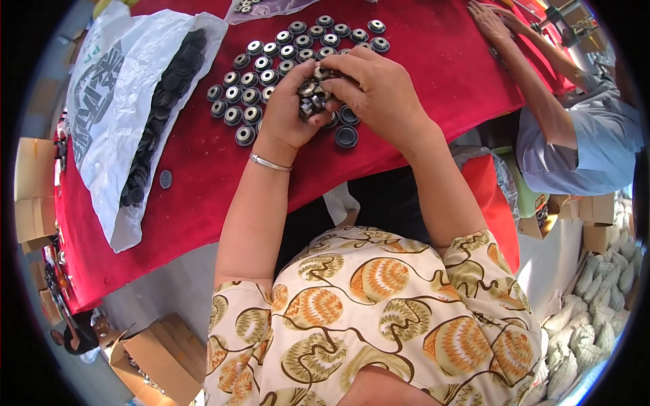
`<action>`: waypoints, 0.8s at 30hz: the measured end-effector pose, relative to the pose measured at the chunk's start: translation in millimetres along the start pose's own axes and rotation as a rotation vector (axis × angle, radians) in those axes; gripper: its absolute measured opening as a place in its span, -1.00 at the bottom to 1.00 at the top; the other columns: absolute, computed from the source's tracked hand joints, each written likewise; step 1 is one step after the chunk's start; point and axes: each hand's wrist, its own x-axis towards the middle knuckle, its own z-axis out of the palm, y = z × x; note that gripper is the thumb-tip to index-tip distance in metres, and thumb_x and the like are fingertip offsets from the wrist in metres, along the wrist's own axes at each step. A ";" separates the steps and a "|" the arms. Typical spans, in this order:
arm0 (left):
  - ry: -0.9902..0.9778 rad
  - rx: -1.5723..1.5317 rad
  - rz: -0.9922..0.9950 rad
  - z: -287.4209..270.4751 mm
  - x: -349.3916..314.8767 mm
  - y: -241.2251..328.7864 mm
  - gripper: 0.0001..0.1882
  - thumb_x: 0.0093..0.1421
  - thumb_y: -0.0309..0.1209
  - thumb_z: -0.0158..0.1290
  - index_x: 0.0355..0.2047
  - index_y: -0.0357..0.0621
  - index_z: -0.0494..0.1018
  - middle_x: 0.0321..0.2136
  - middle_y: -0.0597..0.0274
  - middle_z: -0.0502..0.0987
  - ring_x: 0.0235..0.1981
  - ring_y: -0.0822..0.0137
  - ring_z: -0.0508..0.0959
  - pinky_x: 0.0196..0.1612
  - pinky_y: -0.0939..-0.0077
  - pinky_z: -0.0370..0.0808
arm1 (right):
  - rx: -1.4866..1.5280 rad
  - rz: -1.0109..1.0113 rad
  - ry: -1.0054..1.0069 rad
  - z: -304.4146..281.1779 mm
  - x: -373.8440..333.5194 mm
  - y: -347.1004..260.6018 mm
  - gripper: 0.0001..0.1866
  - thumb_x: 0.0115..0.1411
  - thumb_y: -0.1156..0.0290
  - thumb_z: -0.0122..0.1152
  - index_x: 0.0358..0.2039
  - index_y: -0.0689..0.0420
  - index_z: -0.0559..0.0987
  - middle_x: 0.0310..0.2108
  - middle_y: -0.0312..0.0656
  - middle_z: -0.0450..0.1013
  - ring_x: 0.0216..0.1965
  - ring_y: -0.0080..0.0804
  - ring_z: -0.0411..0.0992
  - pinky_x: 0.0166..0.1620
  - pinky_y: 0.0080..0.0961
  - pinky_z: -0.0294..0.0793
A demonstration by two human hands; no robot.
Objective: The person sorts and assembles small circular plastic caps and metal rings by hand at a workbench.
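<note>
My left hand [281, 115] is cupped around several small shiny metal bearings [312, 104] above the red-covered table [447, 81]. Over it reaches my right hand [382, 91], thumb and forefinger closed on one bearing [321, 72] at the top of the pile. Beyond and to the left of my hands, many black wheels [232, 94] lie flat in loose rows, each with a metal bearing in its centre. Closer to me, just below my right hand, a black wheel [346, 137] shows a dark centre without metal. My hands partly hide the wheels beneath them.
A white plastic bag [112, 115] lies open at the left, filled with black discs [166, 101]. One loose disc [166, 178] rests beside it. Another clear bag [271, 7] is at the far edge. A co-worker's arm [535, 88] leans on the table at right. Cardboard boxes [159, 358] stand below.
</note>
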 end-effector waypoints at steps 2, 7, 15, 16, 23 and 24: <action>0.015 0.068 -0.022 2.8 -1.9 -1.7 -0.73 0.32 -0.23 -0.19 -0.25 -0.16 0.39 -0.44 0.19 0.50 -0.60 0.35 0.50 -0.80 0.75 0.23 | -0.064 -0.008 -0.027 -1.3 0.4 1.5 -0.78 0.07 0.34 0.19 -0.25 0.09 0.60 -0.40 -0.17 0.47 -0.35 -0.16 0.49 -0.30 -0.31 0.48; -0.030 0.087 -0.066 2.2 -1.0 -2.6 -0.72 0.32 -0.24 -0.17 -0.22 -0.18 0.40 -0.43 0.15 0.49 -0.60 0.35 0.48 -0.81 0.77 0.23 | 0.245 0.174 -0.137 -9.3 1.1 12.7 -0.76 0.04 0.37 0.23 -0.27 0.17 0.57 -0.39 -0.10 0.47 -0.36 -0.18 0.49 -0.27 -0.37 0.46; 0.002 -0.203 0.098 -10.5 0.8 10.5 -0.62 0.32 -0.23 -0.19 -0.13 -0.34 0.39 -0.32 0.09 0.41 -0.50 0.41 0.41 -0.76 0.81 0.26 | -0.011 0.123 -0.007 -5.2 -30.2 40.0 -0.75 -0.05 0.46 0.31 -0.29 0.13 0.55 -0.35 -0.18 0.44 -0.26 -0.17 0.45 -0.22 -0.31 0.41; 0.021 -0.192 0.115 -8.7 0.4 11.0 -0.62 0.32 -0.23 -0.19 -0.13 -0.34 0.38 -0.31 0.07 0.39 -0.50 0.40 0.40 -0.74 0.81 0.26 | -0.100 0.115 -0.016 -3.0 -32.0 40.1 -0.74 -0.05 0.45 0.31 -0.29 0.10 0.56 -0.34 -0.20 0.43 -0.23 -0.19 0.43 -0.19 -0.29 0.38; 0.017 -0.181 0.152 -11.4 -0.2 9.5 -0.55 0.33 -0.22 -0.18 -0.02 -0.44 0.28 -0.25 0.01 0.32 -0.46 0.38 0.35 -0.75 0.80 0.29 | -0.274 0.066 -0.084 1.2 -31.8 41.6 -0.72 -0.06 0.41 0.32 -0.27 0.04 0.56 -0.33 -0.25 0.42 -0.16 -0.25 0.38 -0.10 -0.28 0.28; 0.020 -0.184 0.152 -10.9 0.1 9.6 -0.55 0.33 -0.22 -0.17 -0.02 -0.43 0.28 -0.25 0.01 0.32 -0.46 0.37 0.35 -0.75 0.80 0.29 | -0.274 0.067 -0.084 0.5 -32.1 41.8 -0.72 -0.06 0.41 0.32 -0.27 0.04 0.56 -0.33 -0.25 0.42 -0.16 -0.25 0.38 -0.10 -0.28 0.28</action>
